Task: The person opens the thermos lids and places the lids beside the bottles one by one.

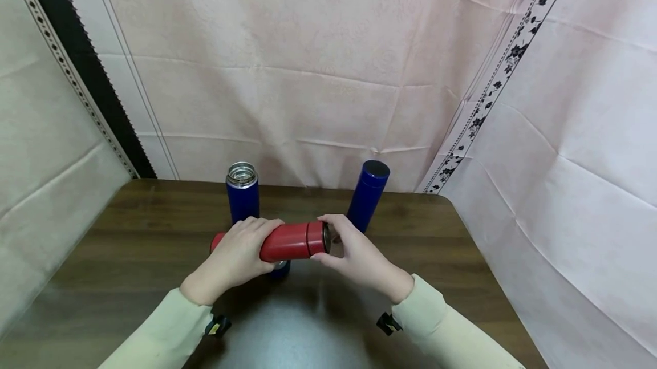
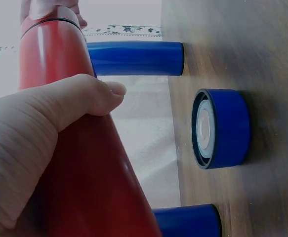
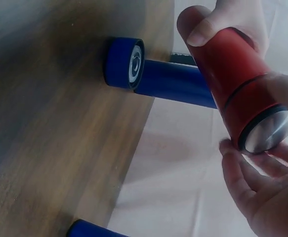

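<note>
Red flask held level, long axis left-right; left hand curled round body; right hand, nearer the cap, pinches it between thumb and fingers.

I hold a red flask with a thin black ring and a black-rimmed, silver end. I also see a deep blue flask with a silver mouth, a second blue flask with a black end, and a blue cap rimmed in black round a whitish liner. My tabletop is streaky brown wood grain; my sleeves are pale green-cream. The cloth backdrop is pinkish, one white border carries black flowers, and one band is solid black.
</note>
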Demonstrator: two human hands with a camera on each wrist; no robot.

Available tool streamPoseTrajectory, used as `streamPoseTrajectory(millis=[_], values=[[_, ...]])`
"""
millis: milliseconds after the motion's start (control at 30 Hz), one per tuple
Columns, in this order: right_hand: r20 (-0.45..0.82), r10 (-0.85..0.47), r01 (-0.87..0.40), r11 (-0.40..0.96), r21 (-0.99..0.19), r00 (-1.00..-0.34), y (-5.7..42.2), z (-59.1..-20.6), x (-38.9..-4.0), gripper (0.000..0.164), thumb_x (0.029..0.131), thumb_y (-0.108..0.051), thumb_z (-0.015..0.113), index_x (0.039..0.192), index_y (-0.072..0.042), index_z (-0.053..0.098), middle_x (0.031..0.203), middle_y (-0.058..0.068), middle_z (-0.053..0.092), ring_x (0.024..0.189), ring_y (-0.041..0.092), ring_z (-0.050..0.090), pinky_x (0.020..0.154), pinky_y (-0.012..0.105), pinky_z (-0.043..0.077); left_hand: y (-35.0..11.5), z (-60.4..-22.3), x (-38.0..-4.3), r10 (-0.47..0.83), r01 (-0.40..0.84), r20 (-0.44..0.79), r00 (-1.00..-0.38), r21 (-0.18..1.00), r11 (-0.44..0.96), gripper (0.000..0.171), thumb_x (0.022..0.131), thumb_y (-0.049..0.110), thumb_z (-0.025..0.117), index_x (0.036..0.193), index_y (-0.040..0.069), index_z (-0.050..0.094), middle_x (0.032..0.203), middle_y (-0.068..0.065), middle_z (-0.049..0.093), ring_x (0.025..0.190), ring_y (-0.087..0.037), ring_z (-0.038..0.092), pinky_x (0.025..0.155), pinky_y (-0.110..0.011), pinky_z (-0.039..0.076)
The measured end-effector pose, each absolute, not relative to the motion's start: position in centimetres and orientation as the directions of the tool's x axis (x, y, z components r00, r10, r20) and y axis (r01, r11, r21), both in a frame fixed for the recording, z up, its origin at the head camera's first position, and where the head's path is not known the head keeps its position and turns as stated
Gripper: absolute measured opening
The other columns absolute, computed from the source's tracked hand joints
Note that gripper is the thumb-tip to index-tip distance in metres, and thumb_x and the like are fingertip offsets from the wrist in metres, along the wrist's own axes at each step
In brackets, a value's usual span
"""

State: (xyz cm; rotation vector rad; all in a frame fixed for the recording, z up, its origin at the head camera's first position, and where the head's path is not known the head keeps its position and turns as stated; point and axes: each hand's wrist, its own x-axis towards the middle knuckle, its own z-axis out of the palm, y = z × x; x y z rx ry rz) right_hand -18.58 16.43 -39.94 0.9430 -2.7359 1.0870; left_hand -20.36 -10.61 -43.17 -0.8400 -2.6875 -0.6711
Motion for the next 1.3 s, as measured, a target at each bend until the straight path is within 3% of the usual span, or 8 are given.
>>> streamPoseTrajectory(millis=[200,300,433,567,667,767,1000,1300], values=[[0.357,-0.592,-0.691,0.611,-0.386,-0.723,16.1,-39.9,-18.5,0.069,0.083,-0.023,0.078,0.139,-0.018,0.039,0.138,-0.004,0.045,0.12,0.008,0.047,0.099,0.032,0.044,-10.7,-43.2,-20.4,0.486,0.596,0.353,-0.8,0.368,0.714,0.072,0.063,0.03,0.091,0.126,0.024,0.056,0.109,0.005,0.065,0.094,-0.016,0.054,0.084,-0.044,0.049],[0.377,-0.592,-0.701,0.618,-0.355,-0.713,16.1,-40.0,-18.5,0.069,0.082,-0.023,0.078,0.139,-0.021,0.039,0.14,-0.005,0.043,0.123,0.008,0.046,0.1,0.031,0.043,-10.6,-43.2,-20.4,0.476,0.592,0.36,-0.802,0.379,0.711,0.074,0.061,0.03,0.092,0.126,0.025,0.056,0.11,0.006,0.065,0.096,-0.016,0.054,0.085,-0.045,0.049],[0.317,-0.536,-0.615,0.586,-0.528,-0.783,16.3,-40.2,-18.5,0.076,0.083,-0.032,0.077,0.144,-0.025,0.032,0.136,-0.007,0.042,0.112,0.009,0.051,0.092,0.034,0.05,-10.5,-43.3,-20.3,0.466,0.581,0.356,-0.81,0.381,0.719,0.076,0.062,0.03,0.092,0.128,0.024,0.056,0.113,0.005,0.064,0.098,-0.017,0.054,0.087,-0.046,0.047],[0.16,-0.416,-0.383,0.533,-0.755,-0.895,16.2,-40.4,-18.6,0.076,0.085,-0.049,0.069,0.145,-0.03,0.028,0.129,-0.005,0.048,0.103,0.013,0.056,0.083,0.036,0.053,-10.2,-43.2,-20.2,0.471,0.592,0.383,-0.795,0.318,0.741,0.077,0.064,0.03,0.091,0.131,0.018,0.055,0.116,0.0,0.064,0.1,-0.021,0.054,0.09,-0.048,0.045],[0.054,-0.355,-0.251,0.54,-0.803,-0.933,16.0,-40.4,-18.7,0.066,0.086,-0.059,0.062,0.139,-0.028,0.037,0.12,-0.004,0.053,0.099,0.016,0.058,0.078,0.034,0.052,-10.0,-43.1,-20.1,0.489,0.613,0.417,-0.766,0.246,0.751,0.078,0.064,0.03,0.091,0.132,0.015,0.055,0.117,-0.004,0.064,0.103,-0.025,0.054,0.093,-0.05,0.043],[0.003,-0.347,-0.21,0.561,-0.8,-0.938,15.8,-40.5,-18.7,0.057,0.086,-0.062,0.06,0.129,-0.026,0.047,0.111,-0.003,0.058,0.093,0.017,0.059,0.073,0.034,0.052,-9.9,-43.2,-20.1,0.504,0.626,0.436,-0.746,0.201,0.753,0.08,0.063,0.03,0.092,0.132,0.014,0.054,0.118,-0.005,0.063,0.106,-0.027,0.054,0.095,-0.052,0.042],[0.052,-0.389,-0.277,0.549,-0.788,-0.92,15.8,-40.7,-18.7,0.053,0.084,-0.057,0.067,0.124,-0.025,0.049,0.105,-0.004,0.06,0.088,0.018,0.06,0.071,0.032,0.053,-10.0,-43.8,-20.1,0.486,0.625,0.453,-0.747,0.231,0.746,0.082,0.059,0.026,0.093,0.131,0.017,0.055,0.113,-0.005,0.051,0.099,-0.024,0.047,0.085,-0.046,0.045],[0.216,-0.504,-0.514,0.584,-0.628,-0.836,16.1,-41.2,-18.8,0.07,0.083,-0.041,0.074,0.139,-0.02,0.038,0.127,-0.005,0.045,0.103,0.011,0.053,0.08,0.027,0.053,-10.3,-43.7,-20.4,0.479,0.594,0.381,-0.791,0.291,0.75,0.081,0.064,0.031,0.09,0.133,0.018,0.052,0.11,0.0,0.053,0.097,-0.021,0.049,0.084,-0.044,0.047]])
